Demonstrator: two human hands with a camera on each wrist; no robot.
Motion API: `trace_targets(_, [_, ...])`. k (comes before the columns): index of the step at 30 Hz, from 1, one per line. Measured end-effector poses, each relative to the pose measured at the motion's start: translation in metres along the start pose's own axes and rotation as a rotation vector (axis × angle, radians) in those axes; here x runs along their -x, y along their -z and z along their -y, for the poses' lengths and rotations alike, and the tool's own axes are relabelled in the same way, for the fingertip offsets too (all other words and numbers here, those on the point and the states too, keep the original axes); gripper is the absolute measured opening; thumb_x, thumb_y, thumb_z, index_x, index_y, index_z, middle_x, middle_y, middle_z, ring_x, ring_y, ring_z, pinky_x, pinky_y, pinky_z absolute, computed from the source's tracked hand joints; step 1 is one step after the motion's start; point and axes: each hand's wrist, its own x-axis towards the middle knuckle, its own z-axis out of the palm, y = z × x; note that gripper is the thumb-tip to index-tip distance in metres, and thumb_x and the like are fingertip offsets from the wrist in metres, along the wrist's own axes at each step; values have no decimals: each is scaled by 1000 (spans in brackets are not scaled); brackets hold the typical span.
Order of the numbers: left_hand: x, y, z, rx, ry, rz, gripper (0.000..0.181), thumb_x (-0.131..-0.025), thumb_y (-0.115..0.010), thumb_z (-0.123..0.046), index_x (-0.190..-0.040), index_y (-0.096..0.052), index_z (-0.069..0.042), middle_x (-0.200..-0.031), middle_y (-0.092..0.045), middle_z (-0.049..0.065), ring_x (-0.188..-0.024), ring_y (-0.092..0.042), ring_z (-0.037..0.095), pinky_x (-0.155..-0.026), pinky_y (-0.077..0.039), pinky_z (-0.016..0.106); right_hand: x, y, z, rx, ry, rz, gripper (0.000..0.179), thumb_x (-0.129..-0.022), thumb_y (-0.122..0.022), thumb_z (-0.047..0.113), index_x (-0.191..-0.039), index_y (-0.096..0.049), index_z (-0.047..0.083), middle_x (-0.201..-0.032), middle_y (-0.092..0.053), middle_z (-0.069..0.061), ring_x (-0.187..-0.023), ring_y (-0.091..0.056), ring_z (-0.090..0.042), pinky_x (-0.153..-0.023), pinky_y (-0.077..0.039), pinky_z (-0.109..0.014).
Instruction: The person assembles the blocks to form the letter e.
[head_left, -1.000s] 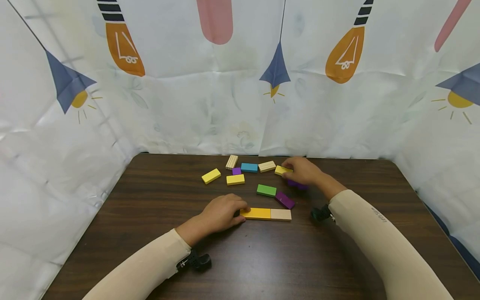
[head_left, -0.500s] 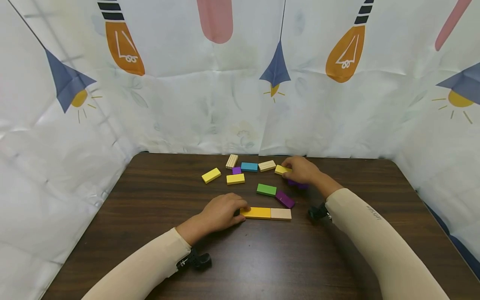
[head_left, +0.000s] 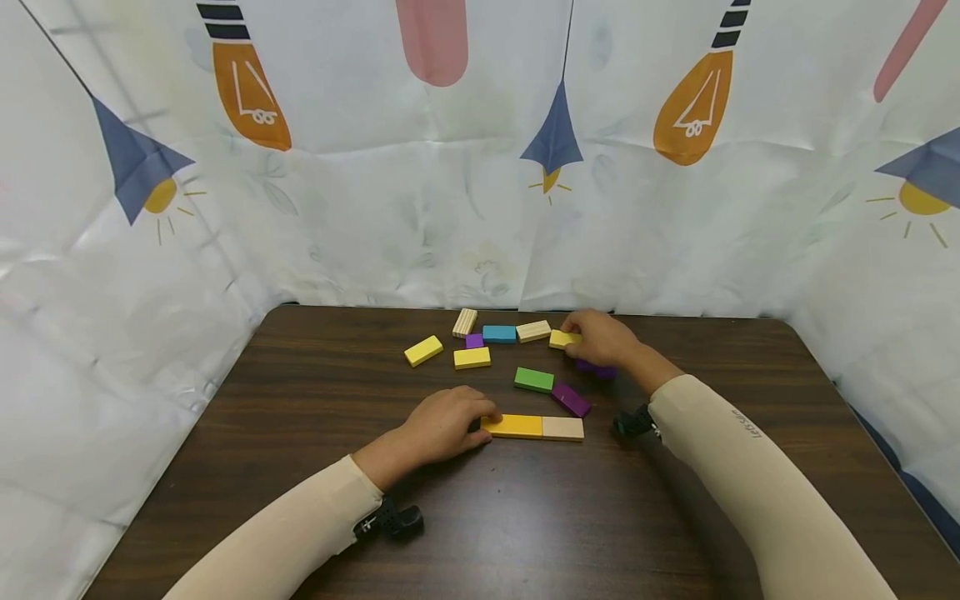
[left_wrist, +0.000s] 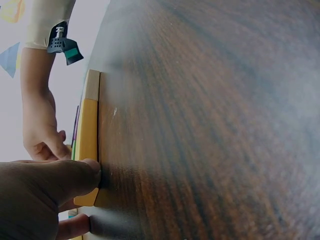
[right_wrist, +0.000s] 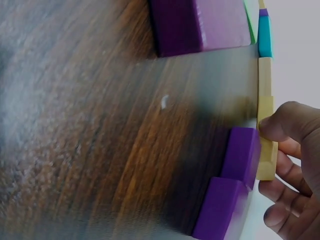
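Note:
In the head view my left hand (head_left: 444, 425) pinches the left end of an orange-yellow wooden block (head_left: 517, 426). Its thumb (left_wrist: 87, 172) lies against the near side in the left wrist view. A plain wood block (head_left: 562, 428) adjoins that block end to end, making one straight row. Farther back on the right, my right hand (head_left: 602, 338) pinches a pale yellow block (right_wrist: 267, 145) between thumb and fingers, and part of this block is hidden by them. Two purple blocks (right_wrist: 241, 155) lie just in front of it, partly covered by the hand in the head view.
Between the row and the back lie a green block (head_left: 534, 380) and a dark purple block (head_left: 571, 400). Toward the back edge are a blue block (head_left: 499, 334), a small purple block (head_left: 474, 341), plain blocks (head_left: 533, 331) and two yellow blocks (head_left: 472, 358). A printed cloth (head_left: 375, 208) hangs behind the table.
The right forearm has shifted slightly left, while the right hand stays at the pale yellow block. The left hand and the row of blocks have not visibly moved.

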Motion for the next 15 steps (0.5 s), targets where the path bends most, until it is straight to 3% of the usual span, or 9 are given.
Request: trace_targets(15, [-1,0,0,7,-5,4,22,-92,-80,-26,-113,-76,-19,-108,-71,-5,-104,-64,17,-88,-55,39,1,4,25,-24,94,0,37,-91,-72,16,-125,-68,4,-127,-66,-13,-119,-61,-31,-102,-47,-49])
